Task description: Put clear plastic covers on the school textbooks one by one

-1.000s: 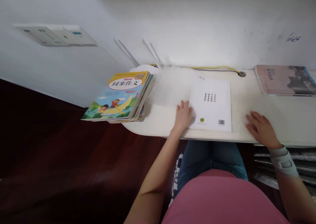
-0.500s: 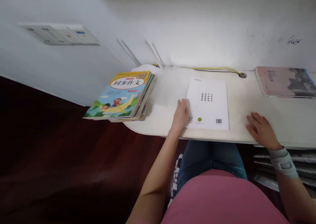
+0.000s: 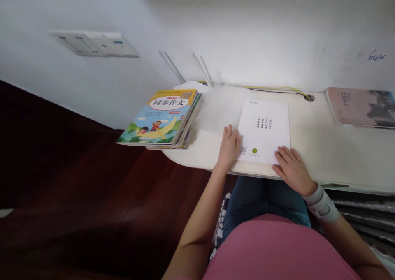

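A white booklet [image 3: 266, 126] with small black print and a green dot lies back cover up on the white desk [image 3: 333, 148]. My left hand [image 3: 228, 145] lies flat on its lower left corner, fingers stretched out. My right hand [image 3: 291, 169], with a grey wrist brace, rests flat on the booklet's lower right corner. Neither hand grips anything.
A stack of colourful books [image 3: 163, 117] sits at the desk's left end, partly overhanging. A pinkish book [image 3: 359, 107] lies at the far right. A yellow cable [image 3: 277, 89] runs along the wall to a desk hole. Dark wooden floor lies to the left.
My right hand has slid left from the bare desk onto the booklet's lower right corner. The left hand stays on the left corner.
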Tool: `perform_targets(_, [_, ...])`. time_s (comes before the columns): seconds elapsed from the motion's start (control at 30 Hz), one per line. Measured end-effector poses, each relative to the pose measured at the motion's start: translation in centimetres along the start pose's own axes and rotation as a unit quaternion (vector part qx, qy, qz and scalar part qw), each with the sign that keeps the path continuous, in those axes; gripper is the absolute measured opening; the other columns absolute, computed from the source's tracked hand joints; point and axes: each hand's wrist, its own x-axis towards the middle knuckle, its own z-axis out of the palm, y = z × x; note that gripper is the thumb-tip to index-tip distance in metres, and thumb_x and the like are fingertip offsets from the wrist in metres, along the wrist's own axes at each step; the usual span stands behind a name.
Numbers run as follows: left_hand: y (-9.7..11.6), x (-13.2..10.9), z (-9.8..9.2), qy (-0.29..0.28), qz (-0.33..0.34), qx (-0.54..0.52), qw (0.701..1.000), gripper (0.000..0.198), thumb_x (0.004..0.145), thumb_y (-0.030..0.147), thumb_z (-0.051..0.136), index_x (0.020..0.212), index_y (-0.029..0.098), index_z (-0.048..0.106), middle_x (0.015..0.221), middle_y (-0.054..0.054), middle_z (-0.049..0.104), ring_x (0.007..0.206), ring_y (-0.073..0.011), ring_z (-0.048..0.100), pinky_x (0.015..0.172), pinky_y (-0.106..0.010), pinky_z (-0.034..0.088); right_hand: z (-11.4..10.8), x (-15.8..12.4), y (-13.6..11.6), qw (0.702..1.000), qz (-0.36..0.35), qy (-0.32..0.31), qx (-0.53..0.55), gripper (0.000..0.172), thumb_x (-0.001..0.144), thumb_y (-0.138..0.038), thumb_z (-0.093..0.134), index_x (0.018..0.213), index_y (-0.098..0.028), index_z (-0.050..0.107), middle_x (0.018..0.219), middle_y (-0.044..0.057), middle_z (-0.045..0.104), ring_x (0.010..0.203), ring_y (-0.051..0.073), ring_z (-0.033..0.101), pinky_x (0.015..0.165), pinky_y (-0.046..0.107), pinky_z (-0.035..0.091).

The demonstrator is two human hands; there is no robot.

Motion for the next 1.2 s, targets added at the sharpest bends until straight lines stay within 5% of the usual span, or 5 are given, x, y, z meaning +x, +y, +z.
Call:
perform_targets(0.4, [2.6, -0.3, -1.2, 0.008, 0.018, 0.008, 1.000, 0.043, 0.097, 0.031, 0.037, 0.124, 0.003, 0.055, 0.150, -0.025, 0.036, 0.146, -0.0340, 0.013, 0.116, -0.058, 0.022, 0.2, 0.3, -0.3, 1.000, 0.004, -0.012, 0.003, 0.042, 0.095, -0.034, 0.045, 0.125, -0.008, 0.058, 0.132, 0.021, 0.058, 0.129, 0.033, 0.049, 0.105, 0.048, 0.042])
perform_targets(0.6, [7.8, -0.4, -4.0, -0.109, 0.114, -0.174, 0.972, 0.063, 0.098, 0.055, 0.018, 0.147, 0.018, 0.035, 0.154, -0.011, 0.034, 0.146, -0.0218, 0.020, 0.117, -0.047, 0.025, -0.2, 0.7, -0.4, 0.984, 0.057, 0.028, 0.165, 0.055, 0.093, -0.048, 0.047, 0.131, -0.010, 0.053, 0.128, 0.021, 0.061, 0.122, 0.032, 0.056, 0.101, 0.048, 0.047])
perform_targets(0.8, [12.9, -1.0, -0.3, -0.202, 0.279, -0.026, 0.938, 0.091, 0.084, 0.076, 0.029, 0.153, 0.018, 0.017, 0.160, -0.015, 0.009, 0.147, -0.0341, -0.005, 0.114, -0.064, 0.006, -1.9, 0.9, 1.0, 0.831, 0.237, 0.146, 0.482, 0.051, 0.091, -0.050, 0.049, 0.132, -0.018, 0.053, 0.101, 0.009, 0.072, 0.086, 0.020, 0.068, 0.081, 0.038, 0.055])
perform_targets(0.97, [14.3, -1.3, 2.3, -0.179, 0.314, 0.064, 0.930, 0.096, 0.082, 0.074, 0.039, 0.152, 0.012, 0.017, 0.159, -0.022, 0.014, 0.147, -0.0381, -0.002, 0.113, -0.066, 0.008, -2.4, 0.7, 2.7, 0.668, 0.358, 0.115, 0.642, 0.045, 0.073, -0.041, 0.070, 0.111, -0.018, 0.064, 0.075, -0.001, 0.068, 0.064, 0.013, 0.059, 0.067, 0.031, 0.051])
perform_targets(1.2, [13.1, -1.8, 0.8, -0.137, 0.296, 0.035, 0.944, 0.099, 0.082, 0.065, 0.053, 0.154, 0.018, 0.003, 0.160, -0.021, 0.013, 0.147, -0.0366, 0.001, 0.113, -0.065, 0.011, -1.9, 2.4, 1.8, 0.620, 0.324, 0.118, 0.705, 0.041, 0.067, -0.032, 0.074, 0.103, -0.019, 0.061, 0.070, -0.005, 0.064, 0.062, 0.010, 0.055, 0.065, 0.027, 0.045])
